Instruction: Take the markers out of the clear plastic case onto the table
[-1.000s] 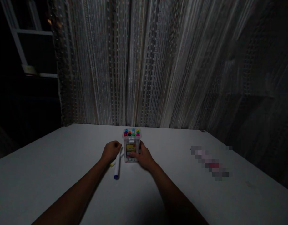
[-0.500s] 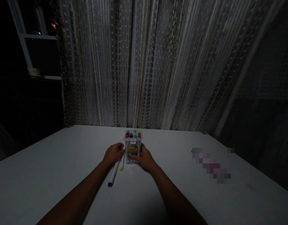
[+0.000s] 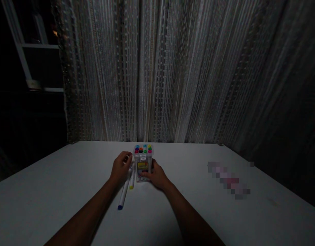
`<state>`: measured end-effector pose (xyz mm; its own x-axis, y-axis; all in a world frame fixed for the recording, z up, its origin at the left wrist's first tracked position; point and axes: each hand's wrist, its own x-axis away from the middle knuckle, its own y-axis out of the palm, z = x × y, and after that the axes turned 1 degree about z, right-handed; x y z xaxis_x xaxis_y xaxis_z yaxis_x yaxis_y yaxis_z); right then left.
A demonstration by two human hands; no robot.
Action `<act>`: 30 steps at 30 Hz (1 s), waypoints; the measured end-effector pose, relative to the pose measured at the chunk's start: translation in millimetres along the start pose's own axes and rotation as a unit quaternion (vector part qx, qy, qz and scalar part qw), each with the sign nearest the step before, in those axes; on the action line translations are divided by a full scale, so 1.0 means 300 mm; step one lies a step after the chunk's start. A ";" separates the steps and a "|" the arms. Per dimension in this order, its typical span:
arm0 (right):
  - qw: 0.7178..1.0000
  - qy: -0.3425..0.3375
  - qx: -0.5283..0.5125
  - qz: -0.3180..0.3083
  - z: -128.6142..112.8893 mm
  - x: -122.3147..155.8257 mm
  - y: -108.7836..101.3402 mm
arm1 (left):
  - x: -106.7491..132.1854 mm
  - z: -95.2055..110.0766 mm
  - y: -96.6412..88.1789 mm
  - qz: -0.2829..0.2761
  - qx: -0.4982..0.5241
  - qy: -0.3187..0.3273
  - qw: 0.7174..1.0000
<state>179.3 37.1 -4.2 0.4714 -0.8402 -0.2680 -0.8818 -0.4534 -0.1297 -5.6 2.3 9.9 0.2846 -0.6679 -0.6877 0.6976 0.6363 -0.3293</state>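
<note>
A clear plastic marker box (image 3: 143,163) with a yellow label stands upright on the white table (image 3: 70,191), its top showing several coloured marker caps. My right hand (image 3: 156,176) is wrapped round the box's right side and front. My left hand (image 3: 120,166) sits just left of the box, fingers curled, and what it grips is hard to make out. Under and beside that hand lie two white markers: one with a blue cap (image 3: 122,194) pointing towards me, one with a yellow cap (image 3: 131,181).
A beaded string curtain (image 3: 172,75) hangs right behind the table's far edge. A dark window with a white frame (image 3: 31,68) is at the left. A blurred-out patch (image 3: 229,179) lies on the table at the right. The room is dim.
The blue-capped marker has slid towards me and to the left, and the yellow-capped one now lies beside it in the open. My left hand has lifted slightly next to the box.
</note>
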 end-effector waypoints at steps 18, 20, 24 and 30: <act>0.998 -0.008 0.064 0.005 0.000 0.000 -0.010 | -0.170 0.270 -0.093 -0.266 -0.047 0.005 0.963; 0.998 -0.006 0.063 0.006 0.003 -0.001 -0.009 | -0.177 0.280 -0.092 -0.255 -0.080 0.008 0.963; 0.999 -0.005 0.050 -0.003 0.012 -0.005 -0.009 | -0.176 0.286 -0.081 -0.222 -0.115 0.004 0.968; 0.999 -0.012 0.040 -0.009 0.006 -0.003 -0.011 | -0.183 0.280 -0.072 -0.221 -0.091 0.002 0.971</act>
<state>181.9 39.8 -5.1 0.4881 -0.8238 -0.2881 -0.8716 -0.4431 -0.2097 18.9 -7.2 109.0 -0.0191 -0.8899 -0.4558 0.6226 0.3461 -0.7019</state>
